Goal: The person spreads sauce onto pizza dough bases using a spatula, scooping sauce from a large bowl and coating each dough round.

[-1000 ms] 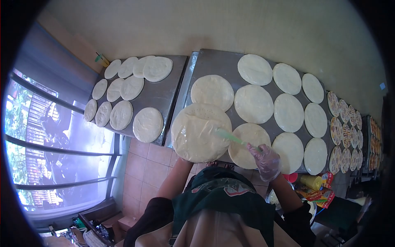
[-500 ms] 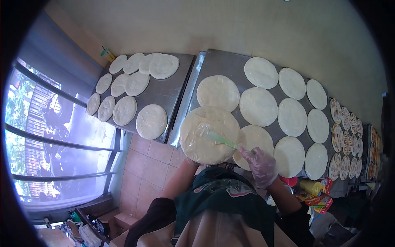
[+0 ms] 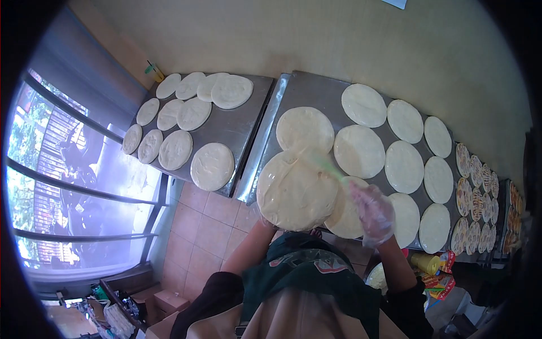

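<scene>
A round flat dough [image 3: 293, 195], glossy with a pale coating, is held up near my body. My left hand [image 3: 267, 219] is under its lower left edge, mostly hidden, so its fingers do not show. My right hand [image 3: 375, 213], in a clear plastic glove, is closed round the handle of a green brush [image 3: 327, 165]. The blurred brush head lies over the dough's upper right part. Behind the held dough, another dough round [image 3: 305, 129] lies on the grey table [image 3: 316, 90], with more pale rounds to the right.
A second table [image 3: 237, 127] at the left bears several dough rounds. Topped rounds [image 3: 476, 169] lie at the far right. A yellow container [image 3: 425, 263] and red packets [image 3: 446, 282] are below the table at right. Windows [image 3: 84, 186] stand at the left.
The brush has moved from the dough's middle to its upper right part, with my right hand following. The coating now covers more of the surface. The whole view has shifted slightly.
</scene>
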A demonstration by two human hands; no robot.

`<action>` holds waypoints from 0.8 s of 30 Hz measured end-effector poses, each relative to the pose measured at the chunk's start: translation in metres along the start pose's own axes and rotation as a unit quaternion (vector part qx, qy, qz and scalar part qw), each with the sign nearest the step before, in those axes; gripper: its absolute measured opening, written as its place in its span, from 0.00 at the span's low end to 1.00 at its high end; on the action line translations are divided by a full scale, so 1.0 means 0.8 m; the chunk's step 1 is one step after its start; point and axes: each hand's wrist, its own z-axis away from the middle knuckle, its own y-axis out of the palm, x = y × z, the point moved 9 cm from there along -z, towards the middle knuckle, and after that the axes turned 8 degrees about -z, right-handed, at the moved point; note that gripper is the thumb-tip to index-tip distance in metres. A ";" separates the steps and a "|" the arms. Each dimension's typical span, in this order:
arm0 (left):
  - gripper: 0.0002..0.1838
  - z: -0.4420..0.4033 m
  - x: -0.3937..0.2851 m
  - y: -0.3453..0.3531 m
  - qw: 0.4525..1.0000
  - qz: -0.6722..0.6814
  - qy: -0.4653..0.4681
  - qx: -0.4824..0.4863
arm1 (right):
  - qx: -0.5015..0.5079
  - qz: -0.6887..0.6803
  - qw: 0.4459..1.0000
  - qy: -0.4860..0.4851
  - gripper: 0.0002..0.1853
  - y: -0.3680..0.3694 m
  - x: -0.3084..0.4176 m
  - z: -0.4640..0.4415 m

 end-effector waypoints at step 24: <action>0.33 -0.006 0.013 -0.035 0.994 0.099 -0.034 -0.007 | 0.290 0.249 0.924 0.025 0.16 0.048 0.012 -0.079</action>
